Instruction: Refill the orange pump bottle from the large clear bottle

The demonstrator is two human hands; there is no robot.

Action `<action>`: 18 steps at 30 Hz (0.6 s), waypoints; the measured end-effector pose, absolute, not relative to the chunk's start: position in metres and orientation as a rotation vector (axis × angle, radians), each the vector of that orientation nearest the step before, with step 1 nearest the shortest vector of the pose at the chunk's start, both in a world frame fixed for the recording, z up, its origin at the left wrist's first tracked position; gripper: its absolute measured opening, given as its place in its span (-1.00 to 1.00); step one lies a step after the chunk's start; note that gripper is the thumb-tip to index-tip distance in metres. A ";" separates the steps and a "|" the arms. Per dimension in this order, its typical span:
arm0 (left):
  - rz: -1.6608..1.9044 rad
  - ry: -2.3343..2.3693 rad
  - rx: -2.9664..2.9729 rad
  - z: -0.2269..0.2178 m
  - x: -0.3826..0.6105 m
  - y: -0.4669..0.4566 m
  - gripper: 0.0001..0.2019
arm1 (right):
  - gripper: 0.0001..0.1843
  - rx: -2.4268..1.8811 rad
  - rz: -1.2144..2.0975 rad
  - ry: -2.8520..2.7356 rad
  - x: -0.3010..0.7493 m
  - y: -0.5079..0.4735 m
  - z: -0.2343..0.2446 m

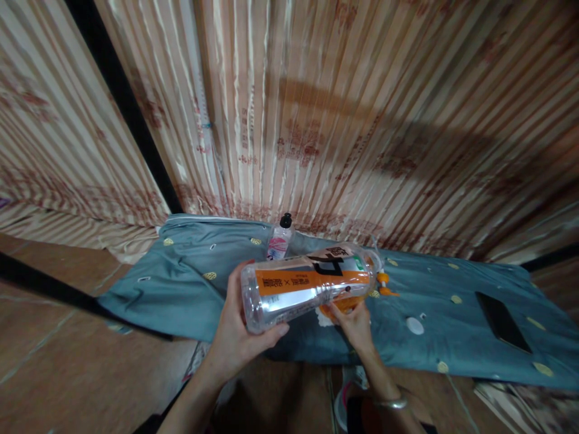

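Observation:
A large clear plastic drink bottle [312, 283] with a silver and orange label lies tilted in the air, its neck toward the right. My left hand [237, 325] is closed around its base, thumb underneath and fingers behind. Under the bottle's neck end, my right hand [355, 325] is closed on an orange object [344, 306], mostly hidden behind the bottle. A white frilled piece [323, 317] shows beside the right fingers. Close to the bottle's mouth is an orange and white nozzle-like piece [383, 282]; whether it joins the orange object is hidden.
A small clear bottle with a black cap [280, 238] stands behind the drink bottle on the blue-green cloth [190, 301]. Farther right lie a white disc [415, 326] and a dark phone [503, 322]. Striped curtains [298, 120] hang behind, with a black pole [126, 102] at left.

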State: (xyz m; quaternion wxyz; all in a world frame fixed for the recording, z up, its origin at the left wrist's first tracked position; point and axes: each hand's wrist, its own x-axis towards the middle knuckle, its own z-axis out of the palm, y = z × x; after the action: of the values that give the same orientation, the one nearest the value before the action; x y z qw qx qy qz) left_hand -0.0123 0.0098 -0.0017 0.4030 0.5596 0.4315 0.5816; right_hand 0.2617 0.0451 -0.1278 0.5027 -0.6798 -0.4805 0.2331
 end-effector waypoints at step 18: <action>1.436 1.104 1.416 0.001 -0.013 0.010 -0.07 | -0.30 -1.647 0.561 -1.139 0.259 0.046 -0.123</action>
State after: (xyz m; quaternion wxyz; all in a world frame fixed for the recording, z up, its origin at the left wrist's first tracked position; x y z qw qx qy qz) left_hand -0.0133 0.0097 0.0014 0.4089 0.5619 0.4383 0.5700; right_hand 0.2591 0.0456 -0.1226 0.5065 -0.6829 -0.4723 0.2325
